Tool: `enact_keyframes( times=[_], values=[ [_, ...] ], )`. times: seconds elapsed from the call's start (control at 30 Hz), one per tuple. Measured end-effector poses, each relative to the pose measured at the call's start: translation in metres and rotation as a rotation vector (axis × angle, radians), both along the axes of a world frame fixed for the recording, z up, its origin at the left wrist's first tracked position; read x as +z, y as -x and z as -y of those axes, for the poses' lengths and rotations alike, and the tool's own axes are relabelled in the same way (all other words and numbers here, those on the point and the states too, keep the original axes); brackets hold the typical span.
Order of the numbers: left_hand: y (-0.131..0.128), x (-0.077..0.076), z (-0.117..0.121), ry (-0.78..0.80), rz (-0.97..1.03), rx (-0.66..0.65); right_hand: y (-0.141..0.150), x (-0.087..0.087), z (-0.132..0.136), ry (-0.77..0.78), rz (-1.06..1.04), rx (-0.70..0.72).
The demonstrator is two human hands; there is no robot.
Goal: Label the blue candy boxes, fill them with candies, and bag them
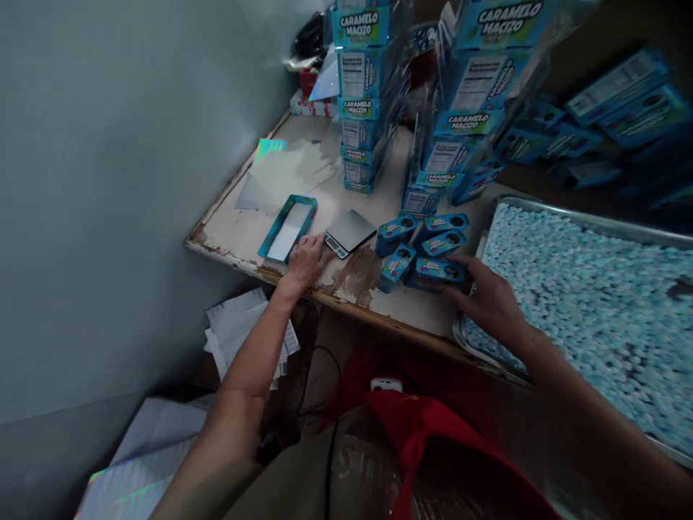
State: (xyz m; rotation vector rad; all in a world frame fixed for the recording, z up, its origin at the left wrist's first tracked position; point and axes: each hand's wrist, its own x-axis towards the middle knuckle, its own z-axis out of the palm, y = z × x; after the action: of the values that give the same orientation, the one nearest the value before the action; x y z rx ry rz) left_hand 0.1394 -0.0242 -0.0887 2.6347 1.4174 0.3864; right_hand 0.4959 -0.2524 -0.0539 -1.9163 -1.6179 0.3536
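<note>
My left hand (306, 260) rests on the worn table (232, 231) with its fingers curled, touching the near corner of a small digital scale (349, 232). Just left of it lies a flat blue tray-shaped box (288, 227). My right hand (490, 297) grips the nearest of several small blue candy boxes (439, 271) that lie in a cluster (419, 245) on the table. What the left fingers hold, if anything, is hidden.
A metal tray (595, 224) full of pale blue candies (585, 303) sits at the right. Tall stacks of blue "Caramelo Macizo" boxes (365, 94) (476, 101) stand behind. Clear film sheets (286, 170) lie at the back left. Papers (238, 332) and a red cloth (433, 433) lie below.
</note>
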Motion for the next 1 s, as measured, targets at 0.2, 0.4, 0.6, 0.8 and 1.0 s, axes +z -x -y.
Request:
enact_keyframes(
  times=[0.2,0.4,0.6,0.8,1.0],
  values=[
    [0.001,0.014,-0.002,0.021,-0.022,-0.066,0.002,-0.001,0.001,-0.002,-0.023,-0.011],
    [-0.033,0.010,-0.006,-0.005,0.113,-0.023,0.004,-0.007,0.001,-0.116,-0.028,0.017],
    [-0.060,0.010,-0.002,0.077,0.028,0.108,-0.002,-0.008,-0.001,-0.114,-0.044,0.028],
    [-0.055,0.004,0.047,-0.012,0.121,0.435,-0.007,-0.005,-0.004,-0.071,-0.069,0.010],
    [-0.062,0.004,0.048,0.000,0.195,0.444,0.001,0.003,-0.012,-0.071,-0.047,0.009]
  ],
)
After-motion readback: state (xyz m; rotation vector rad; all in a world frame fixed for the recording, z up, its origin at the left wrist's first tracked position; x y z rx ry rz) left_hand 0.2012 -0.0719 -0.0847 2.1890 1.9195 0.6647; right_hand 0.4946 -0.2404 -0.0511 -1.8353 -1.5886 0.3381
